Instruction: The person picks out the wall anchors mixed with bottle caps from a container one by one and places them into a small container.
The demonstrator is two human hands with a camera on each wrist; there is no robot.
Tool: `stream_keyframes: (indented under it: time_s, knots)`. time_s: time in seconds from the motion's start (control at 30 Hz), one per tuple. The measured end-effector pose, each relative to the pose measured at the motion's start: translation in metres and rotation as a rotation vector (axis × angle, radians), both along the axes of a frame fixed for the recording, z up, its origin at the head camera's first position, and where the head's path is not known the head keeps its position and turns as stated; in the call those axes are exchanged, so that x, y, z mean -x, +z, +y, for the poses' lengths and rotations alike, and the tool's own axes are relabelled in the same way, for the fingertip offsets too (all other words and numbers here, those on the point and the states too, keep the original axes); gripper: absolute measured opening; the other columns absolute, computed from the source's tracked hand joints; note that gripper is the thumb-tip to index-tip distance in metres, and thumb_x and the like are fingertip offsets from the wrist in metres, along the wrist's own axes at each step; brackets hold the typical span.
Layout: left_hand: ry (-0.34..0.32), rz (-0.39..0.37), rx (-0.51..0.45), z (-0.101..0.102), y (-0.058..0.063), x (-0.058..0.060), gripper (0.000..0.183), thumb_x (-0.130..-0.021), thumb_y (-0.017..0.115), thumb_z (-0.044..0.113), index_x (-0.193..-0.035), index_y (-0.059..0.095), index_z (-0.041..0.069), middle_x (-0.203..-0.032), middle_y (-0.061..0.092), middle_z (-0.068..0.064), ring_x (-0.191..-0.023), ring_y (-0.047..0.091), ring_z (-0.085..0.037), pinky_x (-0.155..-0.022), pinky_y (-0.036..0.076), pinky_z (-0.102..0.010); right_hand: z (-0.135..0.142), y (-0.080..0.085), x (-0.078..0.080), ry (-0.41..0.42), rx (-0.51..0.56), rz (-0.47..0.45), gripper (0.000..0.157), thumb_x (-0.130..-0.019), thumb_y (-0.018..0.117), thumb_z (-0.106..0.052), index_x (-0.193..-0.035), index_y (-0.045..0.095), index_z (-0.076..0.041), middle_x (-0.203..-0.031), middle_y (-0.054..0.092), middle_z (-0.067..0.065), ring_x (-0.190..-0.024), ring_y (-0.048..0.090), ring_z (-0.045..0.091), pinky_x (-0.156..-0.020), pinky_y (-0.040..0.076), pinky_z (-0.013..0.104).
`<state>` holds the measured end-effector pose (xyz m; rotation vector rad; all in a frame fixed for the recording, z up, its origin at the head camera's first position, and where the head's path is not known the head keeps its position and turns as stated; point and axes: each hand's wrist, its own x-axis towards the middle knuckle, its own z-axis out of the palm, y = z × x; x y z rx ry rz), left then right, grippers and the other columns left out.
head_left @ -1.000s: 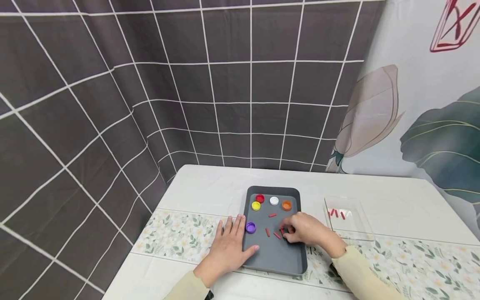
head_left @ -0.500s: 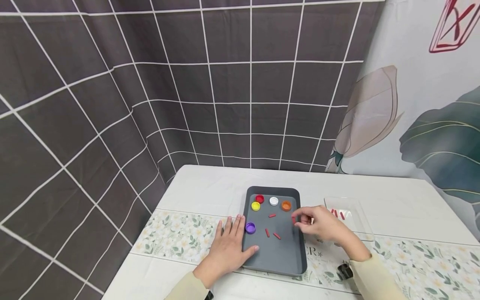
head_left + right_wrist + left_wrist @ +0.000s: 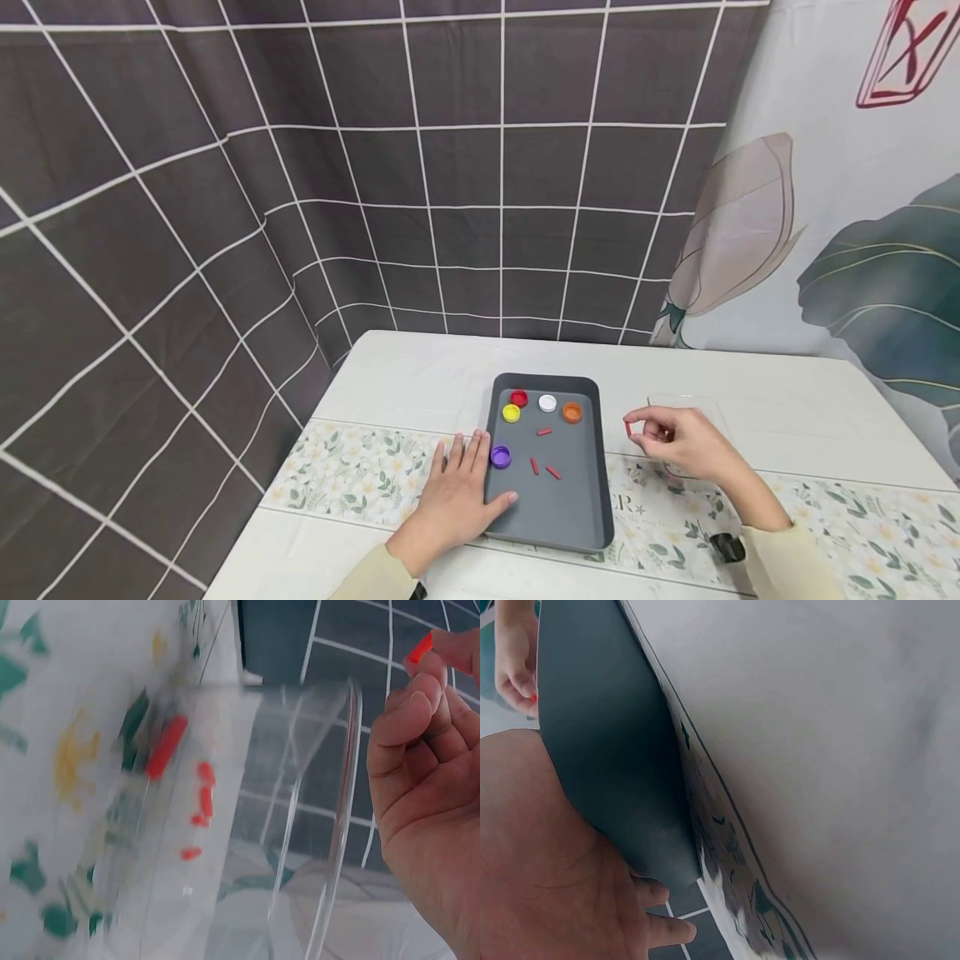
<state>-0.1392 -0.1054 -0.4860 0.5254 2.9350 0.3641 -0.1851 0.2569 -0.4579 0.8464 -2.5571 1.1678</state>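
My right hand [image 3: 678, 437] pinches a small red stick [image 3: 627, 429] between thumb and index finger, in the air to the right of the grey tray [image 3: 555, 521]. Behind and below that hand is a clear plastic box [image 3: 330, 817], mostly hidden in the head view. The right wrist view shows several red sticks [image 3: 166, 746] in it, slightly blurred. Three more lie on the tray: one red stick [image 3: 544, 432] farther back, another [image 3: 534, 467] and a third [image 3: 553, 472] near the middle. Fingers spread, my left hand [image 3: 456, 492] rests at the tray's left edge.
Small round caps stand in the tray: red [image 3: 519, 398], yellow [image 3: 512, 413], white [image 3: 547, 403], orange [image 3: 572, 412] at the back, purple [image 3: 501, 457] at the left. A white cloth with a floral band [image 3: 352, 458] covers the table. Dark gridded curtain [image 3: 457, 167] hangs behind.
My right hand has picked a red stick off the tray and carried it right, past the tray's rim to the clear box. My left hand has stayed put.
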Motion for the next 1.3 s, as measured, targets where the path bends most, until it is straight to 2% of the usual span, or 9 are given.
stream_keyframes:
  time_s: [0.23, 0.43, 0.83, 1.07, 1.3]
  knots:
    - [-0.001, 0.007, 0.003, 0.000, 0.000, 0.000, 0.094, -0.098, 0.047, 0.067, -0.162, 0.018, 0.005, -0.168, 0.020, -0.014, -0.154, 0.015, -0.041, -0.122, 0.007, -0.061, 0.019, 0.000, -0.004, -0.055, 0.012, 0.043, 0.026, -0.083, 0.074, 0.008, -0.103, 0.075, -0.009, -0.069, 0.054, -0.017, -0.057, 0.044, -0.002, -0.049, 0.037, 0.019]
    - [-0.002, 0.007, 0.008, 0.000, 0.000, 0.000, 0.094, -0.098, 0.046, 0.067, -0.162, 0.018, 0.005, -0.168, 0.020, -0.014, -0.154, 0.015, -0.041, -0.122, 0.007, -0.061, 0.032, 0.000, -0.008, -0.097, 0.003, 0.032, 0.025, -0.083, 0.074, 0.008, -0.105, 0.075, -0.003, -0.069, 0.053, -0.016, -0.057, 0.043, -0.001, -0.048, 0.035, 0.021]
    - [-0.001, -0.006, 0.007, 0.000, 0.001, 0.000, 0.094, -0.097, 0.047, 0.067, -0.162, 0.018, 0.006, -0.168, 0.020, -0.012, -0.154, 0.015, -0.041, -0.122, 0.008, -0.062, 0.063, -0.001, -0.014, -0.201, -0.025, 0.030, 0.026, -0.082, 0.073, 0.008, -0.107, 0.074, -0.001, -0.066, 0.053, -0.016, -0.055, 0.042, -0.001, -0.049, 0.035, 0.022]
    - [-0.001, -0.006, -0.004, 0.001, 0.001, 0.000, 0.094, -0.098, 0.048, 0.066, -0.162, 0.018, 0.005, -0.168, 0.020, -0.013, -0.154, 0.014, -0.041, -0.122, 0.007, -0.062, 0.077, -0.001, -0.013, -0.270, -0.057, -0.011, 0.025, -0.085, 0.074, 0.004, -0.110, 0.074, -0.001, -0.067, 0.054, -0.015, -0.056, 0.043, 0.000, -0.048, 0.034, 0.022]
    - [-0.003, 0.003, 0.001, 0.000, 0.001, 0.000, 0.094, -0.098, 0.047, 0.067, -0.162, 0.018, 0.005, -0.168, 0.019, -0.013, -0.154, 0.014, -0.041, -0.122, 0.007, -0.062, 0.087, -0.007, -0.009, -0.299, -0.067, -0.018, 0.024, -0.086, 0.073, 0.003, -0.109, 0.074, 0.000, -0.068, 0.053, -0.015, -0.056, 0.043, 0.000, -0.050, 0.034, 0.022]
